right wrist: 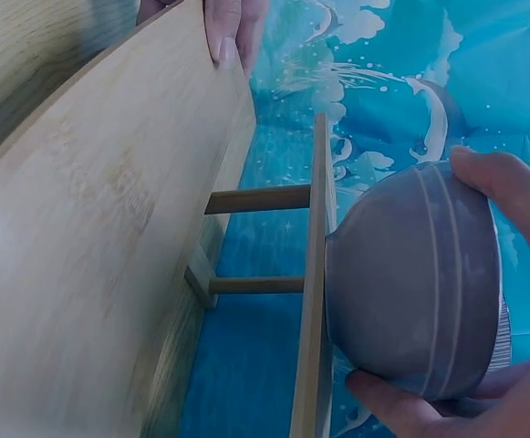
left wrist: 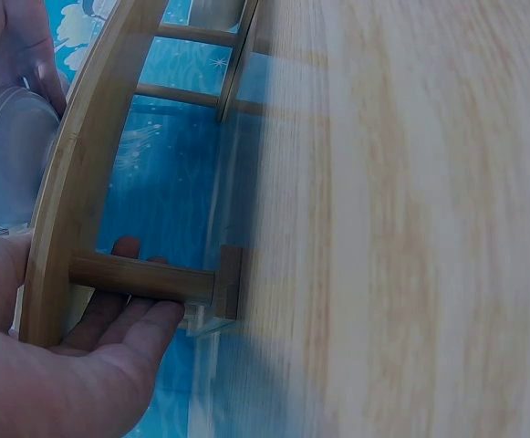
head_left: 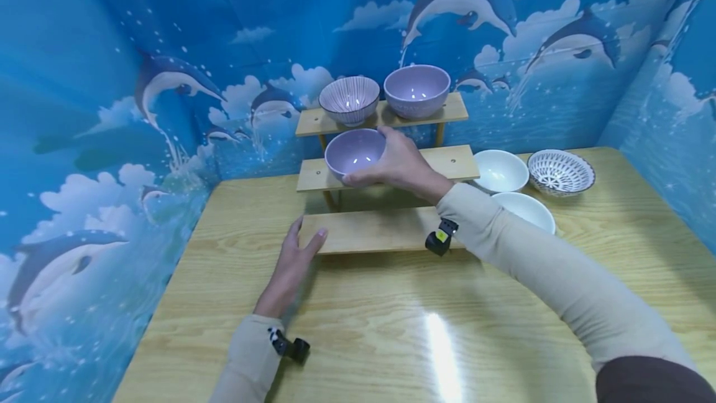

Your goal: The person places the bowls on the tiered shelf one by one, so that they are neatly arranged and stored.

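My right hand [head_left: 401,163] grips a plain purple bowl [head_left: 351,153] by its right side, fingers and thumb spread around it. In the right wrist view the foot of this bowl [right wrist: 401,274] is right at the middle board, towards its left end. Down at the left end of the lowest board of the three-tier wooden display stand [head_left: 380,230], my left hand [head_left: 288,269] holds on with the thumb above. Its fingers curl beneath, by a round leg [left wrist: 146,277] in the left wrist view.
On the top board stand a striped bowl [head_left: 349,99] and another purple bowl [head_left: 417,89]. To the right of the stand, two white bowls [head_left: 500,170] and a patterned bowl [head_left: 561,171] sit on the wooden table [head_left: 358,328]. A dolphin-print backdrop [head_left: 335,23] encloses the table.
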{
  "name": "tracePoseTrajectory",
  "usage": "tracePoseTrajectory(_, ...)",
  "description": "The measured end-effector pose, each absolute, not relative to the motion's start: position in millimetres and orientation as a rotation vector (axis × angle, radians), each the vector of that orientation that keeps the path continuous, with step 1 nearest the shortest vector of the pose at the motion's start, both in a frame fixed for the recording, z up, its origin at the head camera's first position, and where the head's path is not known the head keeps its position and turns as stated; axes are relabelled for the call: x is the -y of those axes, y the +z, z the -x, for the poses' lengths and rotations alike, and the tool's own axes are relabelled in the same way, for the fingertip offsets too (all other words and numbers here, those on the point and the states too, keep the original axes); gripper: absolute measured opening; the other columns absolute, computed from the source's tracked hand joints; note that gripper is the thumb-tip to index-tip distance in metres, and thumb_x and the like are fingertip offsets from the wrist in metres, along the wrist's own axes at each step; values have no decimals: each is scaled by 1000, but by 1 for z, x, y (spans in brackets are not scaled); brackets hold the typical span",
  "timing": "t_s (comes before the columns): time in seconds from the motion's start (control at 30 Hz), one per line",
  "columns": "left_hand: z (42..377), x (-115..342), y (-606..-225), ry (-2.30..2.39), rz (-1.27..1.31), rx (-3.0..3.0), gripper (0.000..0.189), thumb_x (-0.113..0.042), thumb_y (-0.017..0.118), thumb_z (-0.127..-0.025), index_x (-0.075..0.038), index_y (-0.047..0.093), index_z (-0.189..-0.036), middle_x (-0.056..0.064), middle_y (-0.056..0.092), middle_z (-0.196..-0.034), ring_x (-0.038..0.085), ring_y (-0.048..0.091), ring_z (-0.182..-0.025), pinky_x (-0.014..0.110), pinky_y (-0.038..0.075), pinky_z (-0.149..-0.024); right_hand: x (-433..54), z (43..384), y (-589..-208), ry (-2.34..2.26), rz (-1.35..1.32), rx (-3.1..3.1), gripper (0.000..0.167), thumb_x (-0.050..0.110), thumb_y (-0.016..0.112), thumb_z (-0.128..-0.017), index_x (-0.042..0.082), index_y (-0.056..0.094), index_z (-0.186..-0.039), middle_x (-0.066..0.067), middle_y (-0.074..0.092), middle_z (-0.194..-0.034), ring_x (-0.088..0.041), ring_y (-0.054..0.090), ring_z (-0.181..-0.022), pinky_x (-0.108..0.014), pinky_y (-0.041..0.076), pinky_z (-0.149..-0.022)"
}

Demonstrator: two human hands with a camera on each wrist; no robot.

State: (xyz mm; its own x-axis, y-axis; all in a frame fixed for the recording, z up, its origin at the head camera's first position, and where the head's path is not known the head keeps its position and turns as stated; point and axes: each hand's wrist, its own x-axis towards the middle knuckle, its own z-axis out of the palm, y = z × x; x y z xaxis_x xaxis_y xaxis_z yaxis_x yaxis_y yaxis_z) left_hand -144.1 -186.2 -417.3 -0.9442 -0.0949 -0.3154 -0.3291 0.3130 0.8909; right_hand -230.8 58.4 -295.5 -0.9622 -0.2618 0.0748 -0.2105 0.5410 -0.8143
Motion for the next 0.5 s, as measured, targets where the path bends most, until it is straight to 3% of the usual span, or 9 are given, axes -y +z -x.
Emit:
tracePoseTrajectory(0.3,143,187,-416,1695,370,-2367,97,-65,60,-92,-26,8,-164,6,1,-170,34,3,-155,60,10,-123,-69,223,-292,-1415,467,-2719,126,48,95,-63,2,27,-158,-16,47,-149,-31,49,-133,-50,46,-109)
tracePoseTrajectory(0.5,142,187,-416,1704,357,-2362,99,-66,60,-92,-25,7,-164,6,0,-170,33,2,-155,60,9,-123,-88,209,-286,-1314,396,-2740,130,51,94,-64,4,21,-160,-17,30,-163,-36,38,-144,-54,41,-112)
